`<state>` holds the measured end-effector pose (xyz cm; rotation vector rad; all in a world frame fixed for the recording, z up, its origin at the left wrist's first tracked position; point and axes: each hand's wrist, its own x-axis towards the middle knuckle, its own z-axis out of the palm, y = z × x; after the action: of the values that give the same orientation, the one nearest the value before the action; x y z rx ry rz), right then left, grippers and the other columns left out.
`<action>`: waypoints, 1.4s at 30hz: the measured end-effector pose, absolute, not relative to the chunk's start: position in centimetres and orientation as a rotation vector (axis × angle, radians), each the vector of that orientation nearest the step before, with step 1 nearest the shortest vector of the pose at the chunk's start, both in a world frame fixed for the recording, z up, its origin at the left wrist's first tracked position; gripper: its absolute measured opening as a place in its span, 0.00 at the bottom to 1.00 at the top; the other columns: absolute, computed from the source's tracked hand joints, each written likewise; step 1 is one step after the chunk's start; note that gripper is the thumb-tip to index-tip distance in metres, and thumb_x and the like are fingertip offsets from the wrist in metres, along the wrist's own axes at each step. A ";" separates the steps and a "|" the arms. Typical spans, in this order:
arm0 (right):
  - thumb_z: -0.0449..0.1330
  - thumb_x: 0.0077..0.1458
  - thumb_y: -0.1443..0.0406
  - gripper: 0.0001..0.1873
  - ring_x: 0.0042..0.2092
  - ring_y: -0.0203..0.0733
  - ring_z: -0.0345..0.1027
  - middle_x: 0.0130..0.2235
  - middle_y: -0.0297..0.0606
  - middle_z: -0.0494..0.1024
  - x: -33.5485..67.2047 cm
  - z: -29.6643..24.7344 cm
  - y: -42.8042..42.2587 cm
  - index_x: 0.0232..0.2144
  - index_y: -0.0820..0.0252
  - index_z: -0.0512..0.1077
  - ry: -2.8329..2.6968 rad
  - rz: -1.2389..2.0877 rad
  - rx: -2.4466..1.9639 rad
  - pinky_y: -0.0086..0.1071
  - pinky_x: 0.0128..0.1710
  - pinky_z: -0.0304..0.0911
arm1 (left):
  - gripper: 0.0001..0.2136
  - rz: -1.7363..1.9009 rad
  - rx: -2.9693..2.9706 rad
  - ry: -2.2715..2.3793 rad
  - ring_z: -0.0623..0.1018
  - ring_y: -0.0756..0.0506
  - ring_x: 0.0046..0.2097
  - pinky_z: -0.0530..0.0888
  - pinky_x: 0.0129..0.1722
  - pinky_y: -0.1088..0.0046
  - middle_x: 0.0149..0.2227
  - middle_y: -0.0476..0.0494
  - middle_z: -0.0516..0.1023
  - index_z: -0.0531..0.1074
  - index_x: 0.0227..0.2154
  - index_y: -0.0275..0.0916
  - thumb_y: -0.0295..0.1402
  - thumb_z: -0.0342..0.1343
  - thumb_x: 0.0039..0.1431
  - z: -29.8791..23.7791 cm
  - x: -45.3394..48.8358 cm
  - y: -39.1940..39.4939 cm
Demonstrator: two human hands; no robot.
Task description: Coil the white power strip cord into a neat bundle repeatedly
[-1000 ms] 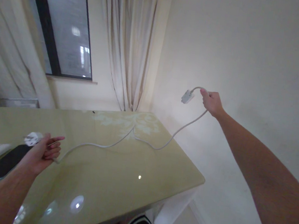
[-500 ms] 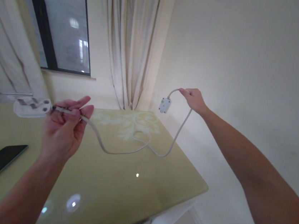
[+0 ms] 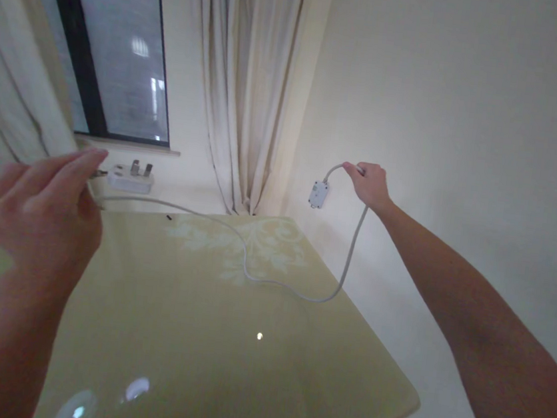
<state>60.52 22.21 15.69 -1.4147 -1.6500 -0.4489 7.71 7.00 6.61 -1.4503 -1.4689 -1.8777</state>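
A white power cord point(image 3: 275, 282) sags between my two hands above the table. My left hand point(image 3: 48, 199), back toward me, is closed on the cord close to its white plug point(image 3: 131, 177). The plug's metal prongs point up, just right of my fingers. My right hand point(image 3: 369, 182), farther off near the wall, pinches the cord near its other end. From there a small white box-shaped end piece point(image 3: 318, 194) hangs down at the left of my right hand.
The pale green glossy table point(image 3: 191, 353) with a white floral pattern lies below. Cream curtains point(image 3: 245, 84) and a dark-framed window point(image 3: 121, 43) stand behind it. A plain wall point(image 3: 461, 109) borders the right side. A small dark bit point(image 3: 169, 217) lies at the table's far edge.
My left hand has turned over and moved left, swinging the plug from its left side to its right. The loop in the cord has opened out. My right hand has barely moved.
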 end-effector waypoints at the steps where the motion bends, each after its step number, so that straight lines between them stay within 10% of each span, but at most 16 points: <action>1: 0.60 0.67 0.45 0.33 0.27 0.36 0.49 0.19 0.27 0.55 60.4 15.9 22.6 0.18 0.54 0.55 -1.626 -0.458 -1.393 0.37 0.32 0.43 | 0.17 -1.702 -1.504 -1.590 0.79 0.40 0.46 0.71 0.56 0.56 0.49 0.38 0.86 0.82 0.56 0.39 0.33 0.60 0.66 6.4 7.9 6.7; 5: 0.57 0.66 0.38 0.36 0.26 0.36 0.47 0.20 0.26 0.51 58.8 16.2 24.1 0.19 0.53 0.53 -1.635 -0.483 -1.250 0.37 0.31 0.43 | 0.24 -1.669 -2.099 -1.998 0.60 0.50 0.22 0.57 0.24 0.75 0.28 0.48 0.80 0.77 0.56 0.37 0.49 0.58 0.66 4.6 9.6 5.2; 12: 0.44 0.69 0.33 0.36 0.26 0.36 0.47 0.22 0.26 0.51 51.2 17.7 26.7 0.23 0.53 0.51 -1.673 -0.592 -0.928 0.36 0.32 0.46 | 0.35 -2.241 -2.719 -2.376 0.54 0.53 0.23 0.50 0.22 0.74 0.28 0.47 0.78 0.77 0.53 0.36 0.61 0.67 0.53 -3.6 17.3 1.9; 20: 0.45 0.68 0.32 0.36 0.31 0.37 0.58 0.26 0.31 0.55 45.7 22.4 23.2 0.27 0.55 0.61 -1.977 -0.665 -0.745 0.33 0.36 0.48 | 0.31 -2.804 -2.057 -2.314 0.61 0.51 0.23 0.56 0.23 0.75 0.23 0.52 0.66 0.79 0.37 0.43 0.68 0.66 0.49 -13.4 22.2 1.2; 25: 0.44 0.65 0.31 0.39 0.26 0.36 0.50 0.20 0.31 0.56 47.0 11.8 19.3 0.20 0.54 0.56 -2.040 -0.513 -0.843 0.35 0.31 0.44 | 0.35 -2.703 -2.085 -2.548 0.59 0.50 0.20 0.54 0.21 0.73 0.17 0.57 0.55 0.82 0.36 0.39 0.70 0.66 0.44 -15.3 22.6 0.0; 29: 0.45 0.62 0.29 0.40 0.22 0.37 0.49 0.18 0.30 0.55 47.8 1.4 15.9 0.18 0.53 0.56 -1.785 -0.252 -0.844 0.35 0.27 0.46 | 0.35 -2.695 -2.149 -2.401 0.62 0.50 0.19 0.57 0.20 0.73 0.16 0.50 0.67 0.84 0.37 0.37 0.70 0.64 0.49 -15.8 22.2 -0.2; 42: 0.36 0.77 0.48 0.35 0.21 0.38 0.51 0.18 0.32 0.58 38.9 -15.2 6.8 0.19 0.53 0.57 -1.714 -0.069 -0.936 0.35 0.26 0.49 | 0.30 -3.295 -1.703 -1.958 0.82 0.43 0.33 0.76 0.30 0.69 0.51 0.29 0.87 0.82 0.48 0.37 0.59 0.69 0.55 -14.8 20.9 0.2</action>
<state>38.90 6.79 -15.21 -0.9357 -1.7144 -0.0695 20.91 0.22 -14.77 -1.7033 -1.9582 -3.2954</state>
